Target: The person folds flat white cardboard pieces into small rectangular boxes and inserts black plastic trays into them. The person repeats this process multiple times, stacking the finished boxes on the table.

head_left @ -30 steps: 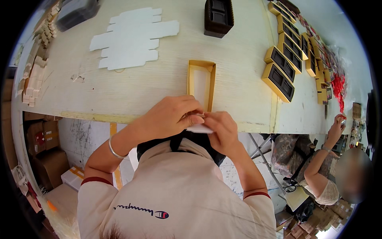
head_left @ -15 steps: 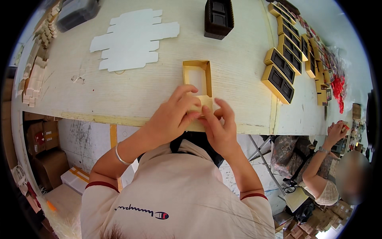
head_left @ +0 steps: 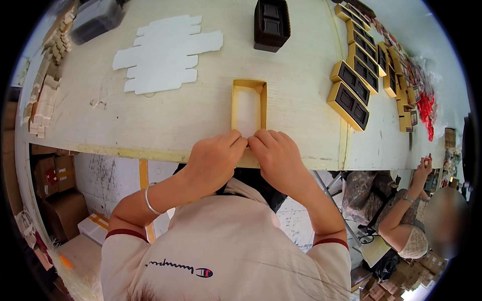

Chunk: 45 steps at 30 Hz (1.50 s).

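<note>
A gold cardboard box with a white inner base lies open-topped near the table's front edge, its long sides pointing away from me. My left hand closes on the left part of its near end wall, fingers curled over the top edge. Beside it, my right hand grips the right part of the same wall. The two hands nearly touch, and they hide most of that wall. My thumbs are mostly out of sight.
Flat white die-cut box blanks lie to the left. A stack of dark plastic trays stands behind the box. Gold boxes with dark inserts line the right side. At far right, a co-worker's hand holds something small and red.
The near end flap, flat before, is now folded up under my fingers. Both hands have closed in together on that end; my right fingers were spread earlier.
</note>
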### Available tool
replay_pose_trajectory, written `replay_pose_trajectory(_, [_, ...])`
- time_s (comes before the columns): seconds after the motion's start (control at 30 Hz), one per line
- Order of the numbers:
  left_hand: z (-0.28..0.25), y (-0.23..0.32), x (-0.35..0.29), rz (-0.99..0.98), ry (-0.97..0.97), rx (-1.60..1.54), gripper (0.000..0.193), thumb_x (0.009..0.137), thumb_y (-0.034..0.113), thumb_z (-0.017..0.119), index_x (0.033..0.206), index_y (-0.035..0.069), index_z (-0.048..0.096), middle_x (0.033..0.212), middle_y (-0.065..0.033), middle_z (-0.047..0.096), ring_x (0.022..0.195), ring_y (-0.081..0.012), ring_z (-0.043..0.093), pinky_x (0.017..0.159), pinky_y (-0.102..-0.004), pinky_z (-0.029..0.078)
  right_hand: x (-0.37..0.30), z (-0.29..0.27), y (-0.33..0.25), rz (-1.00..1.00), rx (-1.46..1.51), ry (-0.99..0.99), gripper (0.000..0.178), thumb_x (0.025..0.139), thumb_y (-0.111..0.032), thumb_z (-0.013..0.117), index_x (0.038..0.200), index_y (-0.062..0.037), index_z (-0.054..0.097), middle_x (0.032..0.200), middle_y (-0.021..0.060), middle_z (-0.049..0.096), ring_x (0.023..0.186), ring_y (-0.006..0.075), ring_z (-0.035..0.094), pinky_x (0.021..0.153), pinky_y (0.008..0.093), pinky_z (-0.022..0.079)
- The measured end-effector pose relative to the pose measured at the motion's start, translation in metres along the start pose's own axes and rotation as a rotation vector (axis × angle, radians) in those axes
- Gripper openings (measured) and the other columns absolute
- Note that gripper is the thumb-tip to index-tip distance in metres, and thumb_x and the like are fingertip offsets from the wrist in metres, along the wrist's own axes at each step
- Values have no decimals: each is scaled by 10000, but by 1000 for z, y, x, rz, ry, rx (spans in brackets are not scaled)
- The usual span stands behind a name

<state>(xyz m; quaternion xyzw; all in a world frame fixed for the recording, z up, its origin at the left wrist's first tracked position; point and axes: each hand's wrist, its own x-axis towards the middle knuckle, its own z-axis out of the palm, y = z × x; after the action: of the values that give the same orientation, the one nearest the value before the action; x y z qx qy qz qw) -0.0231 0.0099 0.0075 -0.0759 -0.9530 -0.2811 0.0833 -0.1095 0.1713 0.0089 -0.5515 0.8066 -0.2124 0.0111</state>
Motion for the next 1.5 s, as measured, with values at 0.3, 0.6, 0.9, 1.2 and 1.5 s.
replay_pose_trajectory(0.3, [-9,-2,1,46,-157,0,261,677,-89,566,920,4,581,851,-92,536,737,-268,578,577,-352,479,18,-47,8,154,537,-366,170,790,-44,628,944,8,579,1019,135,559,856,294,606,706,379,489])
replay_pose_trajectory(0.6, [-14,-4,4,143,-194,84,288,651,-74,571,928,5,572,881,-85,529,759,-249,565,608,-336,488,96,-42,71,283,3,-460,222,791,15,572,1013,6,570,1027,153,608,903,334,610,758,398,497])
replay_pose_trajectory(0.9, [-26,-20,9,288,-264,137,182,725,-28,573,891,47,571,866,-55,530,769,-207,552,660,-307,464,111,-42,53,263,-118,-696,204,769,44,564,965,24,513,948,194,616,933,394,599,758,432,497])
replay_pose_trajectory(1.2, [-35,-21,12,333,-329,168,164,751,2,569,898,72,584,860,-44,536,818,-190,545,706,-293,434,100,-36,53,332,-38,-589,210,776,32,543,984,6,527,984,210,598,887,394,614,752,448,502])
replay_pose_trajectory(1.5, [-43,-19,15,213,-205,175,282,732,282,720,851,50,614,887,-94,558,919,-280,543,889,-433,433,83,-48,54,402,61,-469,216,809,-91,628,1003,-24,560,973,179,590,871,379,610,746,439,496])
